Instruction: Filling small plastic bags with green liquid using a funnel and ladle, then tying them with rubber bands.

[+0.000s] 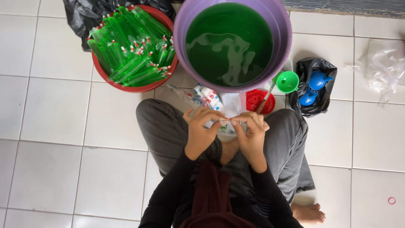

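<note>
I sit cross-legged on a white tiled floor. My left hand (201, 128) and my right hand (251, 131) meet over my lap, fingertips pinched on the top of a small clear plastic bag (228, 126) with a red band at its neck. Just beyond my hands stands a purple bucket (182, 25) full of green liquid. A red basin (139, 88) at the upper left holds several long clear bags filled with green liquid (130, 46), each tied with red.
A green funnel (287, 81) and a red container of rubber bands (255, 100) sit by the bucket. A black bag with blue objects (314, 86) lies right. Clear plastic (382, 67) is far right, and a red rubber band (392, 200) lies on the floor.
</note>
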